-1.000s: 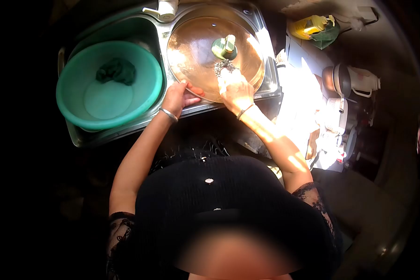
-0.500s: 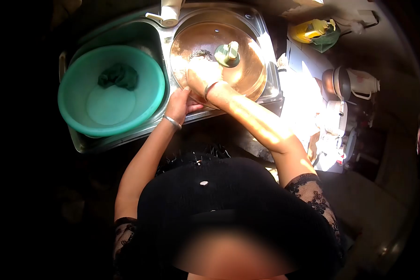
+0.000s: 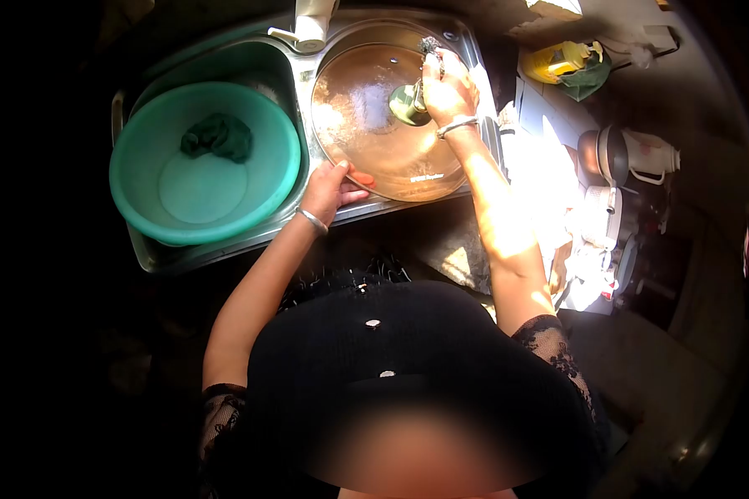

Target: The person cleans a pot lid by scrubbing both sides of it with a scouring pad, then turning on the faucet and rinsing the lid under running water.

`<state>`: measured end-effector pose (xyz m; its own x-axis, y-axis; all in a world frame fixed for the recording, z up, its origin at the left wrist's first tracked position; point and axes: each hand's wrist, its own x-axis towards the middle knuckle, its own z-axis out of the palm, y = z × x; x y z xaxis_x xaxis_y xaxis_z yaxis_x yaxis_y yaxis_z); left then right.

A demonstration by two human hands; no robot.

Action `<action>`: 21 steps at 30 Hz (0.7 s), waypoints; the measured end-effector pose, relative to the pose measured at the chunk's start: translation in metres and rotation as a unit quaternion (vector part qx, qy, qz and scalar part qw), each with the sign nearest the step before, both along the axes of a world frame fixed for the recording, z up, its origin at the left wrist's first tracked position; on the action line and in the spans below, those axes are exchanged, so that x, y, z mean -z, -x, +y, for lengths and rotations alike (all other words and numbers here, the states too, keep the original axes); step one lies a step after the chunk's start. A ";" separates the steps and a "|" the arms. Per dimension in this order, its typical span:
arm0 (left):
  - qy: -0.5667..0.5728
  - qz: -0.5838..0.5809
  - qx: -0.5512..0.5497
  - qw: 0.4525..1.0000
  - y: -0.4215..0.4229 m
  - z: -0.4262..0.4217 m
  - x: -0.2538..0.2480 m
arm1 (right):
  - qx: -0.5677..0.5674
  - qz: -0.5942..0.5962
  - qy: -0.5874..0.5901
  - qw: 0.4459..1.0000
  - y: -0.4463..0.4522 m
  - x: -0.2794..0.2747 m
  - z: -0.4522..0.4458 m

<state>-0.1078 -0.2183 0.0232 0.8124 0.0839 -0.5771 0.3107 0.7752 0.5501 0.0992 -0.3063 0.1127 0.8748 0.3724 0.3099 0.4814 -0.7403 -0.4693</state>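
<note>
Hands (image 3: pixel 326 193) (image 3: pixel 452 90) hold glass lid (image 3: pixel 358 133) and scourer (image 3: pixel 430 45); lid's white lettering (image 3: pixel 427 176) unreadably small.

Steel sink (image 3: pixel 306 93) with basin (image 3: pixel 200 226) and lid (image 3: pixel 362 125)

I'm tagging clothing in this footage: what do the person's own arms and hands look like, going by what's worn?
The left hand and right hand are ungloved. There is a silver-coloured left bangle and a silver-coloured right bangle. The left sleeve and right sleeve are short, black, see-through patterned lace.
</note>
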 end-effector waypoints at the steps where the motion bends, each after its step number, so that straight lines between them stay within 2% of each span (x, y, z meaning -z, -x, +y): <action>1: -0.008 -0.009 0.004 1.000 0.000 0.000 0.002 | 0.014 0.012 0.005 1.000 -0.005 0.005 -0.011; 2: -0.017 -0.018 0.009 1.000 0.001 -0.001 0.006 | 0.037 0.044 0.068 0.996 -0.008 0.012 -0.019; 3: -0.025 -0.026 0.013 0.999 0.001 -0.002 0.005 | 0.007 0.056 0.079 0.995 -0.004 0.013 -0.026; 5: -0.032 -0.044 0.020 0.998 0.001 -0.002 0.002 | 0.010 0.022 0.050 0.998 -0.003 0.033 -0.033; 7: -0.051 -0.032 0.027 0.998 0.001 -0.003 -0.001 | 0.043 0.099 0.007 0.994 0.008 0.020 -0.030; 8: -0.031 -0.021 0.012 0.999 0.000 -0.002 -0.004 | -0.010 0.010 -0.035 0.999 0.007 0.028 -0.036; 9: -0.011 -0.010 -0.003 1.000 -0.001 -0.001 -0.009 | -0.015 -0.036 -0.049 0.998 0.014 0.026 -0.035; 11: 0.020 -0.026 -0.013 0.999 0.000 0.002 0.003 | -0.115 -0.100 -0.027 0.988 0.043 0.006 -0.037; 12: 0.031 -0.022 -0.017 0.999 0.000 0.002 0.002 | -0.153 -0.042 -0.017 0.987 0.061 0.004 -0.035; 14: 0.032 -0.013 -0.026 0.999 -0.002 0.002 -0.005 | -0.258 -0.080 0.041 0.962 0.090 0.026 -0.029; 16: 0.048 -0.031 -0.054 0.997 -0.003 0.001 -0.001 | -0.327 0.000 0.073 0.942 0.120 0.033 -0.014; 17: 0.056 -0.026 -0.088 0.994 -0.004 0.000 0.005 | -0.307 -0.001 0.051 0.950 0.131 0.039 -0.011; 21: 0.044 -0.005 -0.072 0.996 -0.005 -0.001 -0.010 | -0.312 -0.015 0.069 0.948 0.134 0.034 -0.068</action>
